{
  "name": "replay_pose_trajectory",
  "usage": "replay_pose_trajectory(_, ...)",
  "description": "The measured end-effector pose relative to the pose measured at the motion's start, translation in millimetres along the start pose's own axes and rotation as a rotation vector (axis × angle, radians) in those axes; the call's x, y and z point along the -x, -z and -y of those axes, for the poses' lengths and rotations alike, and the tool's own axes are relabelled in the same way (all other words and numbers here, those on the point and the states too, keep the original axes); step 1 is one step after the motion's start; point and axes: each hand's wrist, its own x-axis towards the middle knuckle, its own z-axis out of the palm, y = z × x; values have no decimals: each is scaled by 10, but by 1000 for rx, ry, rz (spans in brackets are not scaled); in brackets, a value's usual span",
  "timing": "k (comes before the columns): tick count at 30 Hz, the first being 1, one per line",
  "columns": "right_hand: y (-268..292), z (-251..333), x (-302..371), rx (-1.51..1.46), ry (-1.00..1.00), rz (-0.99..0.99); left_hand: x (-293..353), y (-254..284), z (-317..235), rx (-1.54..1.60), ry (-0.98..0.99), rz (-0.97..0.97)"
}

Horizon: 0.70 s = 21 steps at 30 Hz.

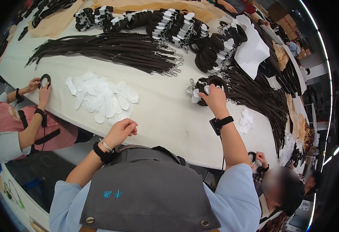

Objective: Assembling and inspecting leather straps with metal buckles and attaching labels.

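Head view: the right hand (214, 96) reaches far forward across the bench (165, 116) and grasps a coiled strap (208, 83). The left hand (122, 129), loosely curled and holding nothing, hangs nearer the white tags (100, 98), left of the coil.

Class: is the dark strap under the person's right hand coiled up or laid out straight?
Coiled: the right hand presses on a strap wound into a round bundle.
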Motion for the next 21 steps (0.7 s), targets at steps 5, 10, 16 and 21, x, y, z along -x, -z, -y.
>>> replay_pose_trajectory(5, 12, -8, 7, -40, -52, 22, 78, -10, -31, -19, -13, -9)
replay_pose_trajectory(10, -15, 6, -17, -9, -102, 6, 150, -8, 27, -31, -16, -9)
replay_pose_trajectory(16, -73, -149, -75, -162, -111, -38, 244, -13, 7, 25, 11, -9)
replay_pose_trajectory(21, 260, -405, -48, -475, -230, -108, 234, 24, -87, 30, -14, 4)
